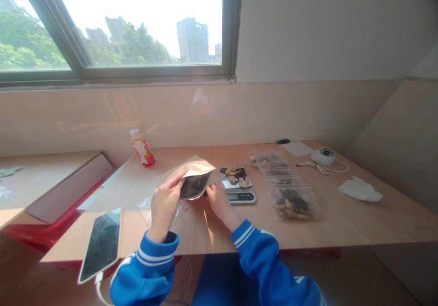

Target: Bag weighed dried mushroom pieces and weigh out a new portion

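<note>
My left hand (165, 205) grips the left side of a kraft paper pouch (198, 163), thumb at its mouth. The mouth gapes towards me and shows a dark silvery lining. Close against the pouch's right edge, my right hand (219, 202) has its fingers curled together; a small dark spot shows at their tips, too unclear to name. Just beyond it is a digital kitchen scale (252, 199), its pan bearing dark and tan dried pieces (236, 174). Clear zip bags (296, 203) of similar pieces lie in an overlapping row to the right.
A phone (101, 240) on a cable lies at the table's left edge. Crumpled clear plastic (145, 208) is beneath my left hand. A red and white bottle (142, 148) stands at the back. To the right are a white round device (323, 156) with a cord and a white crumpled cloth (360, 189).
</note>
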Motion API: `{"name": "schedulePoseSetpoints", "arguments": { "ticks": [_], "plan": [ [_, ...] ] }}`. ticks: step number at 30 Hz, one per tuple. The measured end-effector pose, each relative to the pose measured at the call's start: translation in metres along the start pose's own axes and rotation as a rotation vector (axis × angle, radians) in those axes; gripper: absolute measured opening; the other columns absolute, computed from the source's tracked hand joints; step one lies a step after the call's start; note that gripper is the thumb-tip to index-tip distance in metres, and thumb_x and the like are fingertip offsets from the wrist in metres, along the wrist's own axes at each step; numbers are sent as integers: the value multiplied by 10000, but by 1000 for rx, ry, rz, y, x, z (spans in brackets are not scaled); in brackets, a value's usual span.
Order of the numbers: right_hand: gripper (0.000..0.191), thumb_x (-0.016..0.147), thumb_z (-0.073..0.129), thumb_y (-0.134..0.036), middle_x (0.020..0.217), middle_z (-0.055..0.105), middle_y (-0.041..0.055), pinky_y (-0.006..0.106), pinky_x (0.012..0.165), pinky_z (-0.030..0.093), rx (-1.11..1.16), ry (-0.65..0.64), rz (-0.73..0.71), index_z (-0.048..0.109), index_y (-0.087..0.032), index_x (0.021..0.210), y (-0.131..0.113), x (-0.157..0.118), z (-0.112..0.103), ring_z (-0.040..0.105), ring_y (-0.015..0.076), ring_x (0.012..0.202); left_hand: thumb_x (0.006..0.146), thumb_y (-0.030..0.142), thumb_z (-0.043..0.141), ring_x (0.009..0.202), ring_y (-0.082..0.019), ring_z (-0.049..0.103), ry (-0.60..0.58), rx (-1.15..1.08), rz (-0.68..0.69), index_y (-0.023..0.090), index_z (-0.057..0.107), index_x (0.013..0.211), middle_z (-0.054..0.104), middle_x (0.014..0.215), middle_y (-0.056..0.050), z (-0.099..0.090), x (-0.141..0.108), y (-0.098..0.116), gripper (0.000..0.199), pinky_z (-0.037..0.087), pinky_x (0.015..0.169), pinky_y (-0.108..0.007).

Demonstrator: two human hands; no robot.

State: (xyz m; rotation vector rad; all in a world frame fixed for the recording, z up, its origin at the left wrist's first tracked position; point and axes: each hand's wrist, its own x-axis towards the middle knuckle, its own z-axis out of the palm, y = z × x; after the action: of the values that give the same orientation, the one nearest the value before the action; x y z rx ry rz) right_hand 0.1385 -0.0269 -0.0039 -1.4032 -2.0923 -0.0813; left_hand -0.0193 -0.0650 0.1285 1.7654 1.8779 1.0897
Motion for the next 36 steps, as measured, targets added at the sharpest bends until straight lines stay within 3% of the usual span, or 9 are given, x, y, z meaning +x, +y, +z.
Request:
{"name": "schedulePoseSetpoints", "arguments": {
  "ticks": [3,6,10,14,17,22,25,29,36],
  "plan": [
    [215,859,479,-70,835,629,70,427,929,357,-106,-41,31,646,-202,889,-3,0,-4,537,246,893,850,342,488,979,-224,663,25,1,-3,312,672,1139,720,1078,-16,-4,0,-2,344,495,778,-272],
    [152,877,533,-152,869,655,72,452,910,325,-89,-49,68,659,-213,939,-3,1,-24,540,267,921,845,333,489,985,-220,660,25,-1,-11,321,670,1140,715,1091,-7,-3,1,-2,346,491,794,-271],
    [164,897,539,-220,937,677,99,442,842,320,-84,67,205,664,-209,1001,12,6,-50,527,281,917,840,337,493,988,-224,660,17,-17,-5,310,669,1145,713,1095,-12,-2,4,-3,353,488,818,-283],
    [184,890,533,-196,969,668,136,455,846,326,-124,129,256,669,-181,1013,30,6,-58,510,291,929,832,346,500,969,-223,667,25,-60,-5,286,680,1130,723,1070,-15,-4,8,-5,353,491,826,-288],
    [239,886,518,-170,1074,635,124,444,878,360,18,198,198,646,-194,1086,23,-1,-64,514,278,991,828,353,510,988,-230,663,16,-87,-13,274,681,1129,721,1073,-25,-4,10,-7,356,489,849,-299],
    [326,897,399,-91,1034,622,58,352,897,465,447,249,-109,632,-238,1070,-26,-11,-82,549,196,1024,824,344,520,1055,-230,640,-46,-125,13,288,672,1140,698,1127,-21,2,10,-9,355,477,904,-307],
    [365,889,371,-70,1127,612,83,345,941,477,465,172,-210,603,-203,1136,-46,-7,-81,532,193,1107,817,349,535,1064,-231,636,-113,-125,28,289,679,1128,698,1127,-19,4,9,-7,347,473,919,-310],
    [371,877,368,-50,1103,632,119,374,938,488,326,39,-203,603,-139,1150,-53,3,-67,542,227,1081,811,357,551,1020,-228,653,-155,-96,42,274,695,1100,715,1087,-27,4,6,-6,333,481,907,-307],
    [376,875,427,-55,1091,650,57,336,889,506,278,-13,-202,593,-218,1171,-65,2,-52,572,204,1022,826,346,525,952,-212,678,-106,-57,9,282,684,1119,732,1034,-19,-2,5,-11,340,504,832,-278]
  ]
}}
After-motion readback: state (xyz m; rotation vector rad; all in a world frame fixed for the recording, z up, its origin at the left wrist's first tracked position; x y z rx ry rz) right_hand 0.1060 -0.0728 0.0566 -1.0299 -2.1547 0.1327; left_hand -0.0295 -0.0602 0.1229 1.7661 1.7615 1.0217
